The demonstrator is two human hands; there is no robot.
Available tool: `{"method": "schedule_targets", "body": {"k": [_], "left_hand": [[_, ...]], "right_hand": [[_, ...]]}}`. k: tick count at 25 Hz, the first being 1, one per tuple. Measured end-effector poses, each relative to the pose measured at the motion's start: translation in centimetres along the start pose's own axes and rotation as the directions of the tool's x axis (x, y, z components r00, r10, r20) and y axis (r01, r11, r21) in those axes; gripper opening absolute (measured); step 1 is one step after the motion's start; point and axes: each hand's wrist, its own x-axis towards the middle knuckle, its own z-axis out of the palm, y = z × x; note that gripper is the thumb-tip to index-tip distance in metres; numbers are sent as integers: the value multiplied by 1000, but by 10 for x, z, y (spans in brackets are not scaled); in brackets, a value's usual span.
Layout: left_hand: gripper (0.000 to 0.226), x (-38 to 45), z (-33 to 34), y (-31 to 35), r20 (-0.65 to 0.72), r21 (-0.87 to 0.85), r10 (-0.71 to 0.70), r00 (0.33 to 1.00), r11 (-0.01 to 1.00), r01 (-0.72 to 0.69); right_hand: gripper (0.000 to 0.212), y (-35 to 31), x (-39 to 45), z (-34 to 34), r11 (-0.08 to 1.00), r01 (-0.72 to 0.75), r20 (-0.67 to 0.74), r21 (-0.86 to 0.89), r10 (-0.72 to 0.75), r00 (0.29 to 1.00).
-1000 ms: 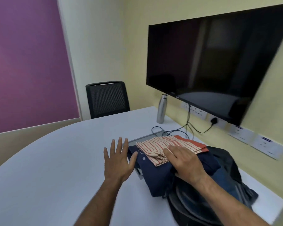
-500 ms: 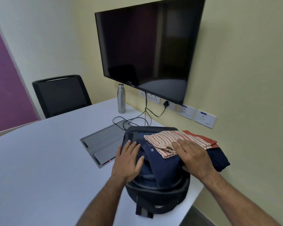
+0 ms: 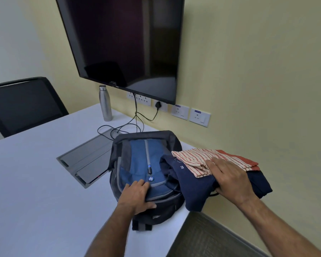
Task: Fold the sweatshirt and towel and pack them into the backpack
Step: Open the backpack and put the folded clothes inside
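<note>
A blue and black backpack (image 3: 139, 160) lies flat on the white table (image 3: 35, 173) near its right edge. My left hand (image 3: 137, 195) grips the backpack's near rim, fingers curled over the blue front panel. My right hand (image 3: 230, 180) holds a folded stack to the right of the backpack, partly past the table edge. The stack is a navy sweatshirt (image 3: 193, 190) underneath and a folded striped red-and-cream towel (image 3: 208, 156) on top, with my fingers pressing on the towel and the thumb under the sweatshirt.
A steel bottle (image 3: 105, 102) stands near the wall. Black cables (image 3: 130, 125) run from wall sockets (image 3: 190, 113) to a grey cable hatch (image 3: 87, 158) set in the table. A dark TV (image 3: 122, 39) hangs above. A black chair (image 3: 24, 104) stands at far left. Carpet (image 3: 208, 242) lies below.
My right hand has carried the sweatshirt and towel stack off the backpack to its right. My left hand slid down to grip the backpack's near rim, and the blue front panel now shows.
</note>
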Motion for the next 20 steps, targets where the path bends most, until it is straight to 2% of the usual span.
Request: {"method": "schedule_targets", "body": {"k": [2,5,10,14,17,20], "left_hand": [[64,3,3,-5,-4,45,62,998,997,-61],[40,3,8,-8,-59,86,174,983,982,-169],[27,4,0,-14,-207,-61,166,964,981,-182],[33,13,-28,-16,-310,-82,129,942,983,-162],[60,30,-66,-20,-283,87,124,951,991,-104],[56,49,-108,-17,-307,192,117,945,980,-59]], "right_hand": [[81,2,-11,-4,999,-43,16,-18,44,999],[83,4,-23,-9,994,-107,43,-40,108,993],[83,-2,-35,-17,980,-188,51,-72,191,980],[80,-10,-36,-23,969,-238,30,-63,240,970],[78,-16,-33,-25,962,-270,-2,-48,270,963],[81,-24,-32,-28,956,-292,-18,-31,292,956]]}}
